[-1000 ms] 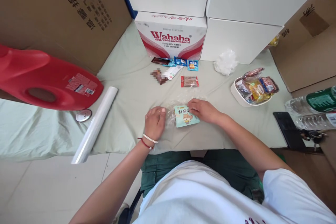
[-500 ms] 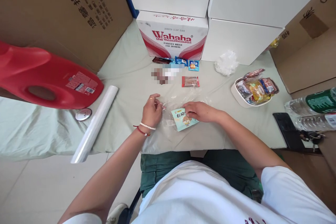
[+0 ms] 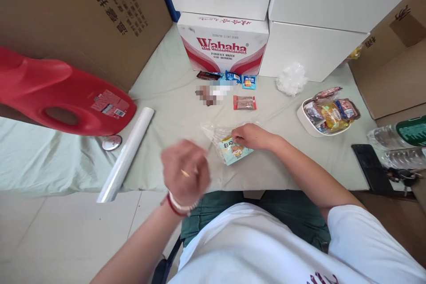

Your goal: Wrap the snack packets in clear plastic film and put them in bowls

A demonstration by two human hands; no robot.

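You have bright, even light over the table, its surface palest toward the far left. Shadows are soft and faint. Glare streaks the clear wrap and runs along the film roll. Your left hand is smeared by motion blur, as are the bracelets at its wrist. Your right hand is sharper, and large print on the packet is discernible. A blocky mosaic hides detail below the printed carton. Wide-angle distortion stretches the red jug at the left edge.
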